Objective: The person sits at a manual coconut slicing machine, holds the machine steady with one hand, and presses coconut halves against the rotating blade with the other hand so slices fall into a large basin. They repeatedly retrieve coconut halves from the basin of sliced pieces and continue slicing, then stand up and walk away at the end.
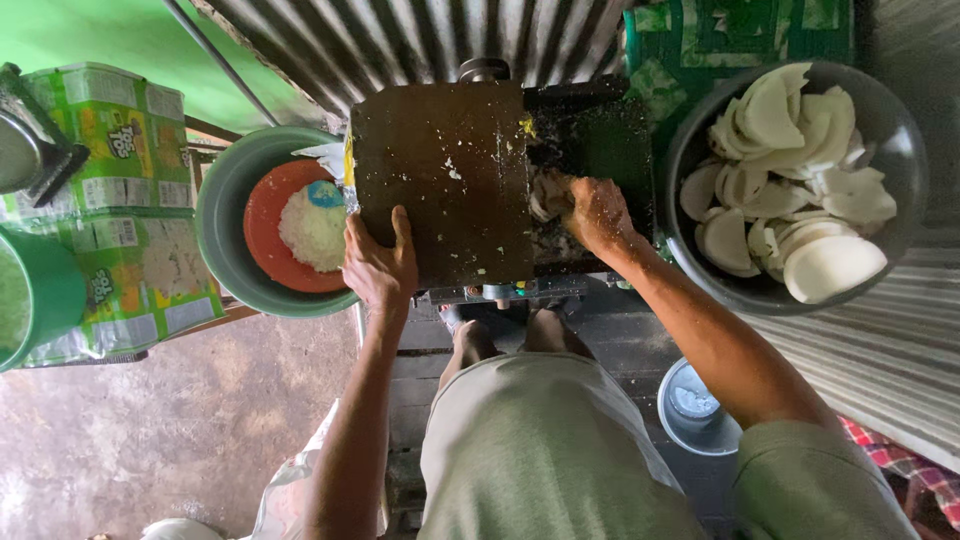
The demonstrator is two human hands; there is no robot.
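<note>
The fingers (398,228) of the left hand (380,265) lie spread out and flat on the brown metal cover (440,170) of a grating machine. They hold nothing; they just press on the cover near its front left corner. The fingers of the right hand (597,212) are curled down around a white coconut piece (543,195) and push it into the dark opening (590,140) on the right side of the machine. Only a bit of that piece shows past the hand, so how tight the grip is cannot be told. White crumbs stick to the cover and to the dark part.

To the right of the machine, just beside it, sits a big dark bowl (690,130). It is full of white coconut pieces (790,170), curved like shells and piled on each other.

To the left of the machine is a round green basin (225,195). Inside it sits a red bowl (262,235) with a heap of white grated coconut (312,228) and a small blue thing on top. Farther left are green cartons (120,200) stacked together and a green bucket (45,300) at the edge.

Down below, the person wears a pale green shirt (540,450). Bare feet show under the machine. A small blue cup (690,405) stands on the dark floor near the right arm. Grey wavy metal sheets (880,350) lie at the right and behind the machine.
</note>
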